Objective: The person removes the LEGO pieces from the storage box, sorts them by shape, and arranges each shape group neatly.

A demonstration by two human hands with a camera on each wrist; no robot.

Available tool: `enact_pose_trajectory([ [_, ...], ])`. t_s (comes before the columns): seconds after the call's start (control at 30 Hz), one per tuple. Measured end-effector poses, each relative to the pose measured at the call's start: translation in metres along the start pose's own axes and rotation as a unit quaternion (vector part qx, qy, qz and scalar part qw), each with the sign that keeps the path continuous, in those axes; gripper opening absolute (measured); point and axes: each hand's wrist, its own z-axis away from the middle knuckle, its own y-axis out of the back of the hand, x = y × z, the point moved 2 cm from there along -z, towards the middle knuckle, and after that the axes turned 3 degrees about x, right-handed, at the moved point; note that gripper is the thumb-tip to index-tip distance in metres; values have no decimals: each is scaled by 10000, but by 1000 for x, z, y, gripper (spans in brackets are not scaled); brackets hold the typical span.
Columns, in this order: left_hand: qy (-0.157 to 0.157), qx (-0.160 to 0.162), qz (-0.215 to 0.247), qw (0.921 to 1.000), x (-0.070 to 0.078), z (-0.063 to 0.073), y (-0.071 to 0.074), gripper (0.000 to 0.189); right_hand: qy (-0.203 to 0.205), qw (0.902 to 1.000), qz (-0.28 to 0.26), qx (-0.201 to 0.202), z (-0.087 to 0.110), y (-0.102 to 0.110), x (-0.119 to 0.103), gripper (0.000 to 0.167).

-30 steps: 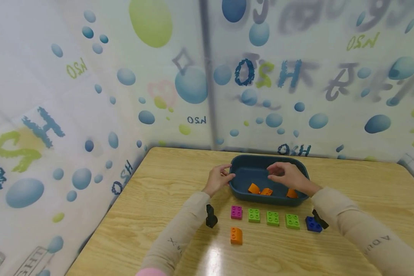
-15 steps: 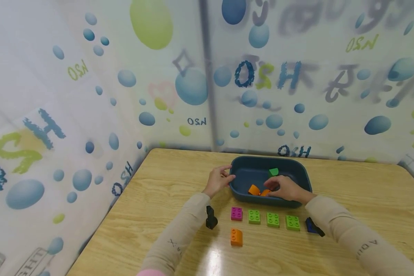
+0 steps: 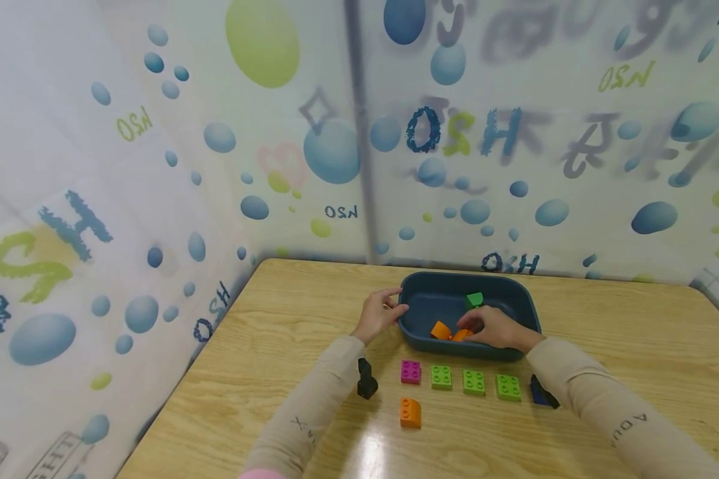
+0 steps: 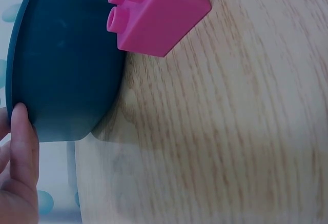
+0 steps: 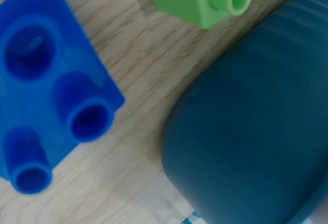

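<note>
A dark teal tray [image 3: 431, 286] stands near the table's back edge. My left hand [image 3: 377, 313] pinches its left rim; in the left wrist view a finger [image 4: 23, 137] lies against the tray's wall [image 4: 66, 55]. Inside the tray, my right hand [image 3: 496, 327] has its thumb and fingertips around an orange curved toy brick [image 3: 460, 335]. Another orange brick [image 3: 440, 330] lies just left of it, and a green brick [image 3: 474, 300] lies behind the hand. The right part of the tray floor is hidden by this hand. In the right wrist view its fingers are out of sight.
In front of the tray run a magenta brick [image 3: 411, 372], several lime green bricks [image 3: 473, 382] and a blue brick [image 5: 46, 80], partly covered by the right wrist strap in the head view. Nearer lies an orange brick [image 3: 410, 412]. A printed curtain [image 3: 311, 219] hangs behind the table.
My right hand has lowered toward the tray's front, onto the orange brick. The green brick now shows behind it, and the rightmost orange brick has become hidden. My left hand stays put.
</note>
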Motion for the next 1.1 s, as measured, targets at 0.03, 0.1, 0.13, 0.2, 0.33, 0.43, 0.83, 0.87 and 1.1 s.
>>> enact_pose_trajectory([
  [0.03,-1,6,-4,10000,0,0,0,43,-18,10000,-7,12,0,0,0,26],
  [0.1,-10,11,-16,10000,0,0,0,43,-42,10000,11,36,0,0,-1,25],
  [0.13,-18,12,-16,10000,0,0,0,43,-57,10000,50,43,0,0,-1,25],
  [0.2,-28,11,-8,10000,0,0,0,43,-85,9999,126,47,0,0,-2,25],
  [0.33,-20,7,-16,10000,0,0,0,43,-124,9996,267,29,0,0,-2,25],
  [0.43,-21,7,-18,10000,0,1,0,43,-111,9993,354,29,-1,0,-1,25],
  [0.83,50,29,-23,10000,-1,1,0,43,-379,9983,278,342,1,3,-2,30],
  [0.87,54,36,-22,10000,-1,1,-1,43,-416,9982,243,370,2,5,-3,30],
  [1.1,79,36,0,10000,1,1,0,43,-387,9981,92,475,8,15,-14,33],
])
